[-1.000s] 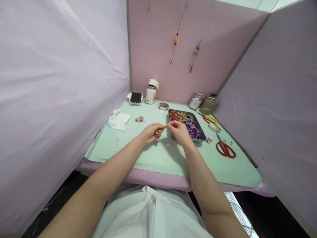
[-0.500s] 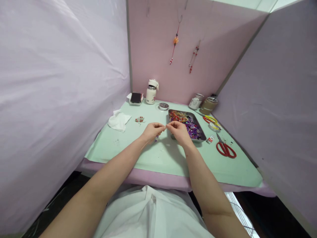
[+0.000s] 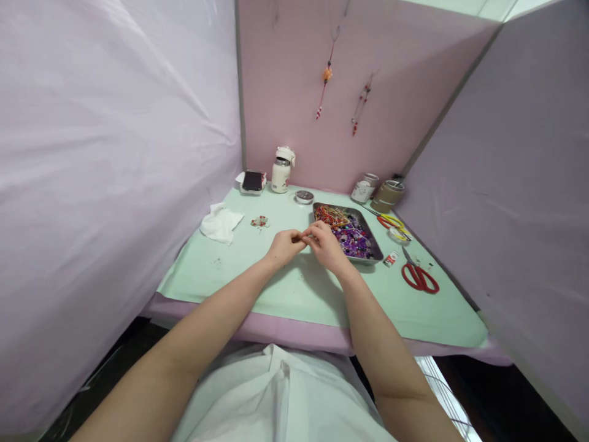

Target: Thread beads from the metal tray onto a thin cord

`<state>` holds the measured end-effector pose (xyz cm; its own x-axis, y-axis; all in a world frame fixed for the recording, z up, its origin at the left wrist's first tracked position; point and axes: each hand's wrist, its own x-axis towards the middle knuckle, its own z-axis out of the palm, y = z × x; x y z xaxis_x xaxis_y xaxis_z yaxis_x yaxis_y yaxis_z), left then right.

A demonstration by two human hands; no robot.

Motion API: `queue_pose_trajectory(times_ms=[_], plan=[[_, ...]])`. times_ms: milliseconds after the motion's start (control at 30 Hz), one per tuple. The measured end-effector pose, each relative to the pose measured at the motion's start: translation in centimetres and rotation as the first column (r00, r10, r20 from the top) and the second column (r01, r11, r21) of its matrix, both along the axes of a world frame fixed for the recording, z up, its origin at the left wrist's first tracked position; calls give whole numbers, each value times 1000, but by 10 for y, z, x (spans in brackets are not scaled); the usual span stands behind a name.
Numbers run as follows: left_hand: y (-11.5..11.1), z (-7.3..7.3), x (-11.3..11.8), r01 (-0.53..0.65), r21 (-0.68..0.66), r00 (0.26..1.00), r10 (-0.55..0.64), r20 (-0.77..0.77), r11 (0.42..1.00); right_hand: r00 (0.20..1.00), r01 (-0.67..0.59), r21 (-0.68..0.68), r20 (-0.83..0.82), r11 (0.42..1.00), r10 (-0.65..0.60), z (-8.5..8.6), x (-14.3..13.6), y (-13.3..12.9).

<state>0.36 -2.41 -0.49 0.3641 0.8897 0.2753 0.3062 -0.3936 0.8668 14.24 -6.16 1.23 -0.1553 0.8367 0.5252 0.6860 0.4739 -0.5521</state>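
My left hand is closed in a pinch, its fingertips meeting those of my right hand above the table's middle. My right hand is pinched shut as well, just in front of the near left side of a metal tray. Whatever lies between the fingertips is too small or too hidden to name. Purple beads fill much of the tray, and a tangle of red and gold strings lies at its far left. A small red-and-green beaded piece rests left of my hands.
Red-handled scissors, a small red-and-white packet and yellow-and-red pliers lie to the right. Two jars, a white bottle, a round container and a dark-topped box stand behind. White tissue lies left.
My hands have drawn closer together, fingertips now overlapping, and the right has shifted slightly left. The purple beads and thin thread that showed below my left hand are now out of sight.
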Motion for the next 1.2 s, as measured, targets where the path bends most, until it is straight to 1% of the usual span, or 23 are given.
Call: queue_pose_trajectory(times_ms=[67, 100, 200, 267, 333, 400, 500, 600, 700, 867, 967, 1033, 1100, 1133, 1200], plan=[[-1, 2, 0, 5, -35, 1000, -4, 26, 999, 1000, 3, 1, -12, 1000, -3, -1, 0, 1], [-2, 3, 0, 10, -75, 999, -6, 52, 997, 1000, 8, 3, -29, 1000, -8, 0, 0, 1], [-2, 4, -1, 54, -237, 981, -8, 192, 970, 993, 43, -9, -107, 999, -43, 2, 1, 2], [-1, 4, -1, 120, -326, 946, -9, 324, 938, 985, 64, -26, -159, 998, -67, 4, 1, 1], [1, 4, -1, 198, -381, 898, -11, 441, 903, 979, 67, -35, -192, 997, -73, 5, 1, 1], [3, 4, -1, 271, -418, 855, -18, 518, 867, 976, 59, -31, -207, 998, -65, 6, 1, 0], [5, 4, -3, 360, -453, 806, -28, 591, 815, 974, 53, -34, -218, 998, -59, 6, 1, 0], [6, 6, -4, 414, -476, 767, -16, 641, 776, 967, 53, -70, -246, 996, -69, 6, 1, 0], [5, 9, -5, 438, -497, 743, 8, 669, 749, 958, 36, -107, -280, 994, -64, 6, 1, 0], [4, 12, -7, 449, -530, 749, 21, 662, 719, 956, 18, -132, -289, 991, -56, 7, 0, -1], [3, 14, -7, 449, -532, 753, 16, 658, 718, 946, 0, -135, -322, 991, -44, 6, 0, 0], [2, 16, -7, 448, -525, 748, 17, 663, 724, 920, -15, -137, -390, 990, -40, 4, 2, 1], [1, 17, -7, 449, -520, 742, 21, 670, 727, 889, 3, -135, -453, 991, -65, 2, 5, 4], [1, 18, -7, 451, -517, 738, 21, 674, 728, 885, 25, -136, -458, 990, -85, 1, 7, 5], [1, 18, -8, 458, -512, 732, 18, 681, 727, 906, 69, -137, -407, 988, -120, -1, 10, 6]])
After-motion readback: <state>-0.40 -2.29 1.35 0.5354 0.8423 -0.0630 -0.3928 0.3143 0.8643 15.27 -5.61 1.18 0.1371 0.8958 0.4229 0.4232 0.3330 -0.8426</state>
